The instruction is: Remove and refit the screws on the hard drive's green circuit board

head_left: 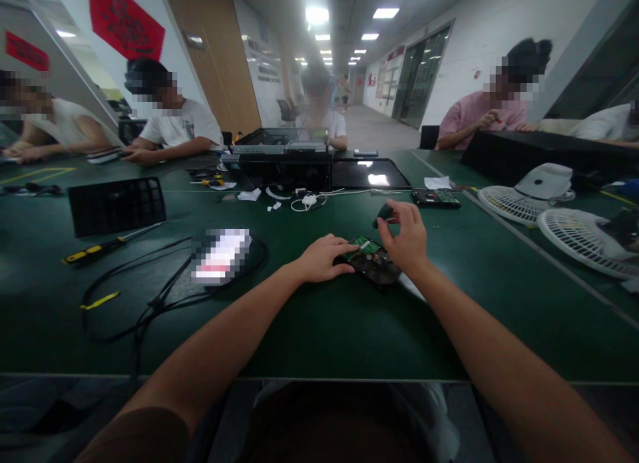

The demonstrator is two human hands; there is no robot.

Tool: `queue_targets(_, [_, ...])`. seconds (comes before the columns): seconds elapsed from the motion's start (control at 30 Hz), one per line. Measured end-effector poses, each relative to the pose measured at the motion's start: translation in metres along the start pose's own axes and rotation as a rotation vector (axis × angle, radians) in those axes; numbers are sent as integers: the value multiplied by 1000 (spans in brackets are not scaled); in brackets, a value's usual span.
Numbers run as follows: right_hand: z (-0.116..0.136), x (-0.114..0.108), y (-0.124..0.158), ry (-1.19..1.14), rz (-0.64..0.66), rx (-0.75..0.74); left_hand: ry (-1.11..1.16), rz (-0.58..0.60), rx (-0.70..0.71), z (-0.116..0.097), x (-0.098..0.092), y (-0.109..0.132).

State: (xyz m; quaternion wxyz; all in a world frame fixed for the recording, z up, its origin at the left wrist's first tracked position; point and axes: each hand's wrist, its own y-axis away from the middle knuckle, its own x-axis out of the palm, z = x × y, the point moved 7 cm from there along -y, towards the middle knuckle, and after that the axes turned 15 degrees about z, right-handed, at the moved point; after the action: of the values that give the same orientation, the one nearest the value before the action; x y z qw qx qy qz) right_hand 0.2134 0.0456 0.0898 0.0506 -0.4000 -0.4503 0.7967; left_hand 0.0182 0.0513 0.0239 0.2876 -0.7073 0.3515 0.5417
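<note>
A hard drive (pixel 382 269) lies on the green table in front of me, its green circuit board facing up. My left hand (pixel 325 258) grips its left side, with the index finger reaching over the board and the thumb at the near edge. Above the board's far edge, my right hand (pixel 407 235) pinches the dark handle of a small screwdriver (pixel 383 214). The handle tilts, and its thin shaft points down toward the board. Whether the tip touches a screw is too small to tell.
A yellow-black screwdriver (pixel 92 252), a black panel (pixel 117 207), a looped black cable (pixel 154 302) and a blurred bright screen (pixel 222 257) lie left. Ahead stand an opened metal case (pixel 279 163) and another drive (pixel 436 198). White fan parts (pixel 584 240) lie right. Several people sit around.
</note>
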Motion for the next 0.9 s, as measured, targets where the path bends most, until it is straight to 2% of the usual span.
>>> queue_targets(0.43, [-7,7,1,-103,56,66,-3,5,-2,0,0,0])
queue_targets(0.9, [-15,9,2,-159,40,86,-2,-5,9,0,0,-1])
